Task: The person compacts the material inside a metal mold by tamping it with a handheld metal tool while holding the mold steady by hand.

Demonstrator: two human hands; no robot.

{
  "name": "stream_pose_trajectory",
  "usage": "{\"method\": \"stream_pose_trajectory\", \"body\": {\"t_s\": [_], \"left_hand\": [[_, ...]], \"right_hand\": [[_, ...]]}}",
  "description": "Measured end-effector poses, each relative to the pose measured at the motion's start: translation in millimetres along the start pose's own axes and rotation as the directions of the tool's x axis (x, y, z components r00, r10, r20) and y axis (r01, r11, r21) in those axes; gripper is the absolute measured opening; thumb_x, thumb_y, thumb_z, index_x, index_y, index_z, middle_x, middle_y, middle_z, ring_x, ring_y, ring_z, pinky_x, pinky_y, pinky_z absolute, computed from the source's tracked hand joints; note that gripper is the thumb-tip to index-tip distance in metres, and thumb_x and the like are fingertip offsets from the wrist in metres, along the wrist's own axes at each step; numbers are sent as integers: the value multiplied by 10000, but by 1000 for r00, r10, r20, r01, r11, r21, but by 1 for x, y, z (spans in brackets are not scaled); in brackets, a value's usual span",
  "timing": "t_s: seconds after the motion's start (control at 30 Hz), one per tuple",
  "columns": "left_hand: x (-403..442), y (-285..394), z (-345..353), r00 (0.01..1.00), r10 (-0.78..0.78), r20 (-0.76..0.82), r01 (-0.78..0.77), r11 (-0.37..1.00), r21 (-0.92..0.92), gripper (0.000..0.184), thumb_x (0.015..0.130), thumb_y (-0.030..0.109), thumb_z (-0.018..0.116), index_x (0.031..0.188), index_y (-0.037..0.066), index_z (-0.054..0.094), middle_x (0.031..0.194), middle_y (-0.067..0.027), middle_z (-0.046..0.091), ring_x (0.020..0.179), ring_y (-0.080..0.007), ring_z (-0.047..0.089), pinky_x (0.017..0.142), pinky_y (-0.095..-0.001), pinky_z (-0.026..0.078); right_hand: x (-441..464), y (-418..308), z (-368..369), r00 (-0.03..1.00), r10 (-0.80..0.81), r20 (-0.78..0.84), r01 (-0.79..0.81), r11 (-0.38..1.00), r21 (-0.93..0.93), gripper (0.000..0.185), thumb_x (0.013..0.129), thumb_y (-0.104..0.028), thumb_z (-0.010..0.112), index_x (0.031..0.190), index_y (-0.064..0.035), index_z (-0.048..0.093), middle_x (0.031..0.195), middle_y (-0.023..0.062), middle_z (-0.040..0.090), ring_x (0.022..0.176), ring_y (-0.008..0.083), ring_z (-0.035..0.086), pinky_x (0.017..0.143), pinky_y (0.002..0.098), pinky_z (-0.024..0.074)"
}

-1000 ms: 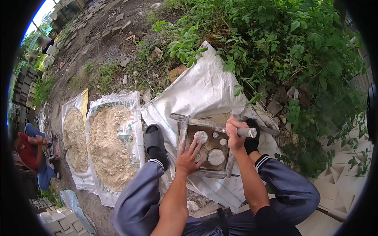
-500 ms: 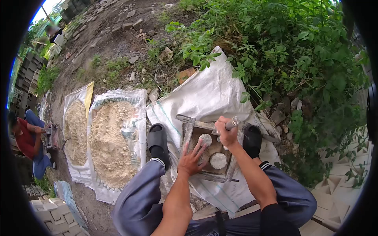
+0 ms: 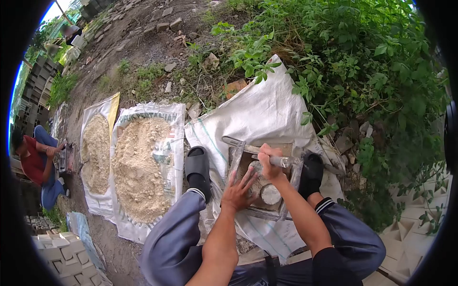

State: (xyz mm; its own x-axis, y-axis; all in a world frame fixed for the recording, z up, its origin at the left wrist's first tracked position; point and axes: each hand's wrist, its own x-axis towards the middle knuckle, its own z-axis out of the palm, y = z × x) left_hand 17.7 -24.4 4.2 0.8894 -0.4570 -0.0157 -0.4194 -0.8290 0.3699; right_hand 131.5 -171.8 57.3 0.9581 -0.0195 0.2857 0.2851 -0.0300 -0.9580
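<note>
Between my feet sits a rectangular mould frame [image 3: 234,164], dusty and grey, with a sandy mix inside. Round pale discs show in it, one disc [image 3: 270,194] at the near right and another partly behind my fingers. My left hand [image 3: 236,194] lies on the mould's left part with fingers spread. My right hand [image 3: 270,166] is wrapped round a grey cylindrical bar [image 3: 286,162] above the mould. The bar's thick end sticks out to the right and a thinner part to the left; its exact kind is unclear.
A white woven sack [image 3: 267,102] lies under the mould. To the left, sandy powder [image 3: 143,167] is heaped on a sack, with another pile [image 3: 96,152] beyond. A person in a red shirt [image 3: 33,164] squats at far left. Leafy plants [image 3: 353,71] grow at right; patterned blocks [image 3: 62,260] stand near left.
The bar in my right hand has tipped from pointing up toward me to lying nearly level across the mould. My left hand stays on the mould. The whole view has shifted slightly.
</note>
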Motion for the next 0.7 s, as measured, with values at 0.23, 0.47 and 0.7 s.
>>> {"method": "stream_pose_trajectory", "body": {"t_s": [0.23, 0.47, 0.7], "left_hand": [[0, 2, -2, 999, 0, 42, -2, 999, 48, 809, 873, 499, 550, 1553, 203, 227, 1631, -27, 147, 1336, -148, 463, 1210, -499, 104], [3, 0, 2, 1000, 18, -7, -18, 999, 41, 809, 867, 505, 561, 1548, 202, 246, 1628, -32, 159, 1314, -173, 489, 1210, -494, 112], [2, 4, -6, 999, -29, 43, 32, 997, -69, 763, 846, 464, 600, 1514, 213, 328, 1557, -63, 322, 1421, -199, 335, 1216, -510, 110]], "right_hand": [[25, -41, 11, 995, 58, 82, -54, 998, -45, 271, 794, -108, 579, 592, 5, 440, 542, 124, 426, 581, 252, 401, 567, 398, 347], [32, -26, 31, 988, 35, 147, -16, 991, -131, 237, 779, -97, 601, 594, -9, 483, 574, 146, 496, 615, 306, 492, 564, 402, 378], [28, 15, 19, 937, -105, 333, 173, 967, -185, 226, 839, -76, 552, 630, -38, 474, 593, 110, 487, 561, 239, 471, 528, 378, 344]]}}
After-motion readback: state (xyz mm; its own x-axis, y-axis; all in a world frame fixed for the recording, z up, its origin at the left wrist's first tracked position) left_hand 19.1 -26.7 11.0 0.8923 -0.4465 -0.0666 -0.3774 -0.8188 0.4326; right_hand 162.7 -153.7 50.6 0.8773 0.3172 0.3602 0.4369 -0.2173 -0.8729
